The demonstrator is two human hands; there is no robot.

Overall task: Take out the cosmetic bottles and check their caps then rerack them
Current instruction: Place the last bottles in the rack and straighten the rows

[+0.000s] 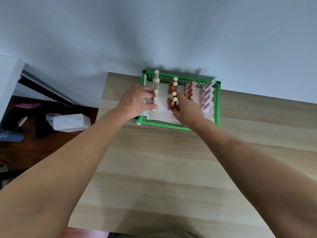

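Head view, steeply downward, near table (171, 169).

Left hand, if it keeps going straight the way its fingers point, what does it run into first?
The left hand points right, into the green basket. Its fingers already touch the near cream bottle; past that row, the red bottles would probably come next, though depth is hard to judge.

Pale blue-grey wall (171, 28) behind light wood-grain worktop (163, 169). Dark brown floor (25, 152) at left, white furniture edge (8, 74) above it. Soft, even light.
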